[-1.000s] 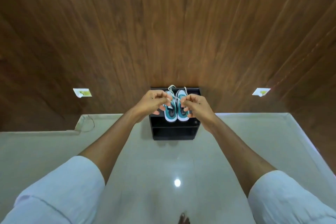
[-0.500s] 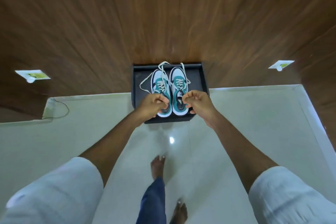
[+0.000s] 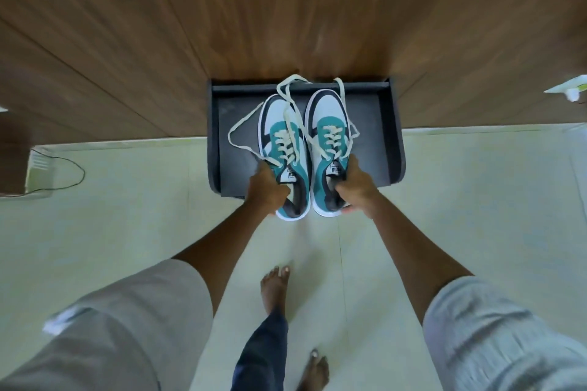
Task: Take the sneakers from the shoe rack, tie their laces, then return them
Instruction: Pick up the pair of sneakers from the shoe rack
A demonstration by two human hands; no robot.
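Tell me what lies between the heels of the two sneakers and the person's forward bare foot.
In the head view, only bare pale floor tile lies between the sneakers, held by the left hand and right hand, and the forward foot.

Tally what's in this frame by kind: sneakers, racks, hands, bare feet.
Sneakers: 2, left one, right one
Racks: 1
Hands: 2, left hand, right hand
Bare feet: 2
Total: 7
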